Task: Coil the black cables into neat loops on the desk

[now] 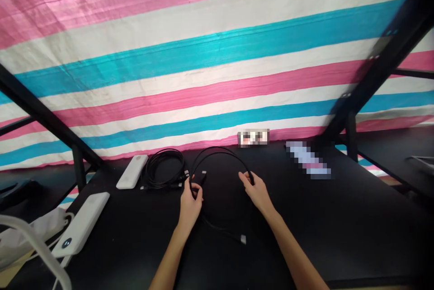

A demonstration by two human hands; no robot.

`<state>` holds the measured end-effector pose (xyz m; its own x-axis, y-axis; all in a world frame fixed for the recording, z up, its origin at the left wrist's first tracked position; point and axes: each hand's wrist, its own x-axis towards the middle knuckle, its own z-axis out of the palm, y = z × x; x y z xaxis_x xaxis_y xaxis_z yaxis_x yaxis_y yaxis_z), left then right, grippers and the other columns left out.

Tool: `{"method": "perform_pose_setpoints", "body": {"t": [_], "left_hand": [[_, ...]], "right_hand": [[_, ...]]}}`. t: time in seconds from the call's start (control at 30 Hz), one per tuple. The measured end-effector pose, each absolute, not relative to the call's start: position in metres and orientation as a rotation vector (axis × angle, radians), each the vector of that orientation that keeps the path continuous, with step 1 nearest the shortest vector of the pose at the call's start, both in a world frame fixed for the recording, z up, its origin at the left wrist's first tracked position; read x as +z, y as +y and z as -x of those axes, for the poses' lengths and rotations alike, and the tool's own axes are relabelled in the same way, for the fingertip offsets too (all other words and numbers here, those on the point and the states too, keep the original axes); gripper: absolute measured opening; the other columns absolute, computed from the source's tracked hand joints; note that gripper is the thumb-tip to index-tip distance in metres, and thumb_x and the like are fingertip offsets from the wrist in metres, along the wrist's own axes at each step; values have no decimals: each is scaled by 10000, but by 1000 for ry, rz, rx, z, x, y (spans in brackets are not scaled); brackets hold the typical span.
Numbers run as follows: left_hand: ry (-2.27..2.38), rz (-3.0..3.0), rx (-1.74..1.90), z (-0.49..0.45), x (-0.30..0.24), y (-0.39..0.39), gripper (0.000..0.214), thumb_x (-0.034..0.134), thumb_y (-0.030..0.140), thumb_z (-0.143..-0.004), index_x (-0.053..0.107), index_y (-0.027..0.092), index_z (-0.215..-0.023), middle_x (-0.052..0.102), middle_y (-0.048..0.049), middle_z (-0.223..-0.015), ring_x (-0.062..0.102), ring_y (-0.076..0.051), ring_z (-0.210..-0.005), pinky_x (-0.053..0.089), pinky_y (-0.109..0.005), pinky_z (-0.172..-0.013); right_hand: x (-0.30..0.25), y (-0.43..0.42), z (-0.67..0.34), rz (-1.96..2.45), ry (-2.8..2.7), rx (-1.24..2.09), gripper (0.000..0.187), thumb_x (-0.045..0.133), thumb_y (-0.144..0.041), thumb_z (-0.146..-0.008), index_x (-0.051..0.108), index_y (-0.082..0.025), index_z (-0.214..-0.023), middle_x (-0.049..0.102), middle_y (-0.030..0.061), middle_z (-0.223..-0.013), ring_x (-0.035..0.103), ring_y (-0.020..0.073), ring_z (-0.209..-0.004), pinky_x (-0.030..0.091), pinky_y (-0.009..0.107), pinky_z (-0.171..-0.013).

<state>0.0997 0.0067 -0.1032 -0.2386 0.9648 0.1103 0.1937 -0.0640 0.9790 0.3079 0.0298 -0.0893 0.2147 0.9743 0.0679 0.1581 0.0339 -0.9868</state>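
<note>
A thin black USB cable (219,147) arches between my two hands above the black table. My left hand (191,197) is closed around gathered strands of it, thumb and fingers curled together. The fingers of my right hand (253,186) pinch the other side of the arch. One cable end with a silver plug (243,239) hangs down toward the table between my forearms. Just past my left hand another small plug (204,173) shows. Left of that hand lies a coiled black cable (165,168) with its light-coloured plug ends showing.
White power banks lie at the left, one behind (133,171) and one nearer (83,222) with a small round display. A white power strip (34,233) and a curved white tube (40,247) are at the left edge. Blurred packets lie at the back. Striped sheeting (217,77) hangs behind.
</note>
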Motion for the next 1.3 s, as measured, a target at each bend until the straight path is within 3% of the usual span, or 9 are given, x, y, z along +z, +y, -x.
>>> {"method": "perform_pose_setpoints", "body": {"t": [0.17,0.3,0.47,0.6,0.77,1.0,1.1,1.2,1.3], "left_hand": [[1364,-1061,1443,-95,-90,6,639,657,252,-727,410,246,-1316,445,-108,-1291,644,-93,-662,524,-230,-545],[1271,-821,1424,-91,-81,5,578,678,164,-727,473,245,-1262,428,-117,-1364,695,-155,-831,557,-239,-705],[1166,-728,1228,-87,-74,0,408,639,204,-797,527,108,-1177,644,-187,-1107,702,-163,-670,552,-227,-577],[1091,-816,1150,-85,-67,-5,492,603,363,-839,516,94,-1242,687,-59,-723,500,-60,-328,333,-159,-300],[1020,-957,1099,-80,-51,-11,586,635,396,-800,508,92,-1285,622,9,-585,438,-43,-281,203,-143,-267],[983,-1507,779,-92,29,-41,453,536,221,-828,522,166,-1278,612,38,-562,381,-39,-293,278,-155,-321],[1034,-1663,825,-97,59,-58,461,520,77,-751,520,207,-1193,563,74,-530,506,-75,-430,364,-151,-435],[1087,-1637,839,-90,66,-67,374,600,151,-754,469,235,-1093,510,104,-526,451,-62,-417,309,-140,-417],[1165,-1582,808,-74,57,-67,307,661,312,-760,478,230,-993,492,100,-557,396,-48,-379,280,-141,-371]], "right_hand": [[-95,23,-313,1611,-1485,735,292,664,-456,-689,597,-220,-531,563,11,-538,523,184,-554,333,271,-546],[-97,21,-313,1641,-1646,667,254,624,-452,-741,669,-232,-622,620,14,-593,579,204,-601,378,289,-585],[-102,24,-316,1529,-1694,579,411,570,-333,-780,599,-234,-1177,624,6,-766,604,176,-676,467,289,-625],[-107,28,-318,1435,-1651,469,500,572,-345,-787,511,-216,-1266,578,68,-997,615,192,-825,524,317,-674],[-81,20,-314,1278,-1581,161,733,651,-390,-752,348,-169,-1382,483,151,-1177,533,273,-1084,471,458,-901],[38,-41,-284,958,-2153,-193,637,638,-276,-765,421,-233,-1362,478,128,-1367,412,305,-1279,272,519,-1061],[61,-54,-273,941,-2318,62,636,605,-177,-734,455,-231,-1349,658,61,-1133,595,228,-1069,242,493,-1091],[58,-56,-273,1030,-2306,423,452,587,-168,-762,593,-227,-1210,719,8,-869,668,176,-786,471,347,-859],[46,-52,-280,1043,-2179,613,160,565,-205,-830,706,-238,-899,726,-11,-800,666,150,-694,463,234,-639]]}}
